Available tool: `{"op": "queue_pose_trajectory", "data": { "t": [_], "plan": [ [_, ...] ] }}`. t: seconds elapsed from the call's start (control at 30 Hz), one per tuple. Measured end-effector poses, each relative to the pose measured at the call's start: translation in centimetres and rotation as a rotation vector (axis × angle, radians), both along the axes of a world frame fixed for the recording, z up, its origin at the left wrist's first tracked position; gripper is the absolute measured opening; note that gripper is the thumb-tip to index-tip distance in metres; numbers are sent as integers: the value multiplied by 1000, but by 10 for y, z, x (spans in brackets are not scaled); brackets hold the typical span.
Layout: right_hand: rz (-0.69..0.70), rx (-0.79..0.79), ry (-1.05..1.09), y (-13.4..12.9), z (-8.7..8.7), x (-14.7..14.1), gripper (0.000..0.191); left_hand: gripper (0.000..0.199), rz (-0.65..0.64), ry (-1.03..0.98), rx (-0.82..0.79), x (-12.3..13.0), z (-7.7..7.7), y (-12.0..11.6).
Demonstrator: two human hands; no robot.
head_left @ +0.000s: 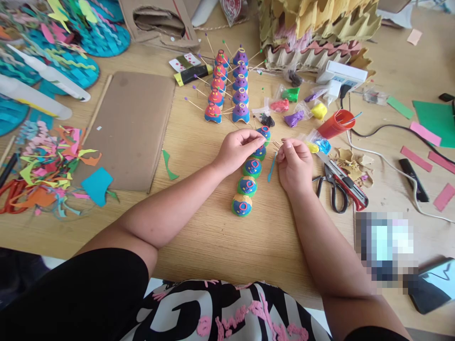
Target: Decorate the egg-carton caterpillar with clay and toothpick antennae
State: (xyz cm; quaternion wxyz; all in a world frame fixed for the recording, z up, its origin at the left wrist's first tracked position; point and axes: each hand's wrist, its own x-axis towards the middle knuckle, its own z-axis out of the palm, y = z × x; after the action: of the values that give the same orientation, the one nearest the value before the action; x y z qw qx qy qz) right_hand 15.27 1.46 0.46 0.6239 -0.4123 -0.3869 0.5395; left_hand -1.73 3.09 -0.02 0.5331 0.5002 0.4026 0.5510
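Observation:
A thin toothpick (273,141) stretches between my two hands. Its left end is pinched in the fingertips of my left hand (236,150), and its right end meets the closed fingers of my right hand (295,163). Under and in front of the left fingers runs a row of egg-carton bumps (253,167), covered in blue and green clay with red rings and small faces. My left hand partly hides the far bumps. A blue modelling tool (272,167) lies between the row and my right hand, close to several loose sticks (276,146).
Beyond stand red-blue (212,112) and purple-blue (241,112) bump rows with bead-tipped sticks. Right are clay bags (294,118), an orange cup (336,124), scissors (336,189), a box cutter (344,182) and cables. Left are cardboard (130,128) and paper scraps (53,166). Egg trays (316,28) are stacked behind.

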Motion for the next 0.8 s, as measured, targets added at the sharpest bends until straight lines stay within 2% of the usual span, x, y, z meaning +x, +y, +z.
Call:
{"op": "queue_pose_trajectory", "data": {
  "t": [0.43, 0.8],
  "plan": [
    [1, -2, -35, -2, 4, 0, 39, 40, 7, 6, -9, 0, -4, 1],
    [-95, 5, -93, -1, -1, -1, 39, 37, -19, 54, -8, 0, 6, -3]
  ]
}}
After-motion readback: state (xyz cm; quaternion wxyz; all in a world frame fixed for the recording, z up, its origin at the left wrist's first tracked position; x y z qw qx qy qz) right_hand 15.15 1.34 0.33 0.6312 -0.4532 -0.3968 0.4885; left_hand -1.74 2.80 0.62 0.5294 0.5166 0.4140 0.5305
